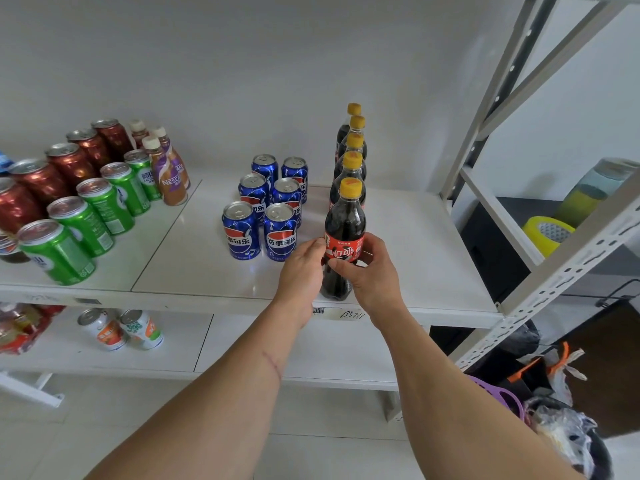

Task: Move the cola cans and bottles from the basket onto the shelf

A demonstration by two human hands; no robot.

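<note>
A cola bottle (344,223) with a yellow cap and red label stands upright at the front of the white shelf (422,265). My left hand (300,271) presses its left side and my right hand (370,271) wraps its right side at the label. Behind it several more cola bottles (350,157) form a row running toward the wall. To the left, several blue cola cans (266,202) stand in two rows. The purple basket (498,393) shows only partly at the lower right.
Green cans (100,209), red cans (59,168) and coffee bottles (169,174) fill the shelf's left part. Two cans (121,329) lie on the lower shelf. A slanted metal shelf post (554,278) stands right, with a tape roll (545,233) and plastic bags (561,431) nearby.
</note>
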